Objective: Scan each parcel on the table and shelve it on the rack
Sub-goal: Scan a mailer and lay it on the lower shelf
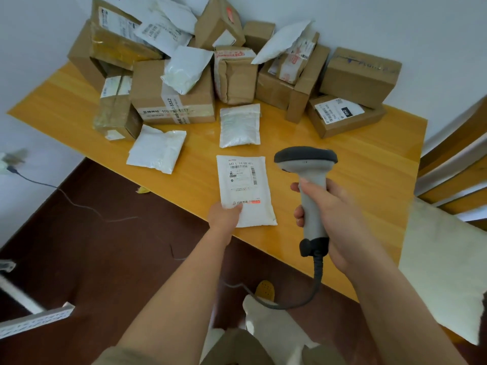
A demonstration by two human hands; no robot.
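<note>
The left hand point(225, 216) pinches the near left corner of a white parcel point(246, 189) lying label-up at the near edge of the worktop point(369, 164). The right hand point(330, 217) grips a scanner point(309, 185) by its handle, head over the worktop just right of the parcel. More boxes point(174, 101) and bags point(156, 148) crowd the far side.

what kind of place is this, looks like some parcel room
Probably a small parcel sorting or pickup room. Brown cardboard boxes and white plastic mailer bags are heaped on a yellow wooden table, and the right hand holds a grey corded barcode scanner above a labelled white mailer.
</note>
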